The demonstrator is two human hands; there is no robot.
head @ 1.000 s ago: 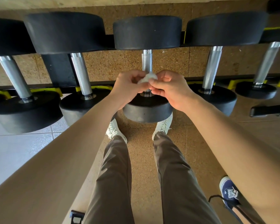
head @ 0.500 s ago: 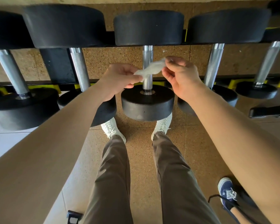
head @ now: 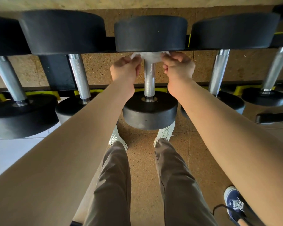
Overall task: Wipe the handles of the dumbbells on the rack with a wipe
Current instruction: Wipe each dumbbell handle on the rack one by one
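Observation:
A row of black dumbbells with knurled silver handles lies on the rack (head: 59,75). The middle dumbbell's handle (head: 149,80) is straight ahead of me. A white wipe (head: 149,56) is stretched across the far end of that handle, just under the far black head (head: 150,33). My left hand (head: 125,70) pinches the wipe's left end and my right hand (head: 178,67) pinches its right end, one hand on each side of the handle. The near head (head: 149,110) sits below my wrists.
Neighbouring handles stand close by on the left (head: 79,75) and right (head: 218,72), with further dumbbells beyond. Yellow rack saddles (head: 240,89) line the lower rail. My legs and white shoes stand on the cork floor (head: 142,168). Another person's blue shoe (head: 234,204) is at bottom right.
Both hands have spread the wipe apart and carried it from the near end of the middle handle up to its far end, under the far head.

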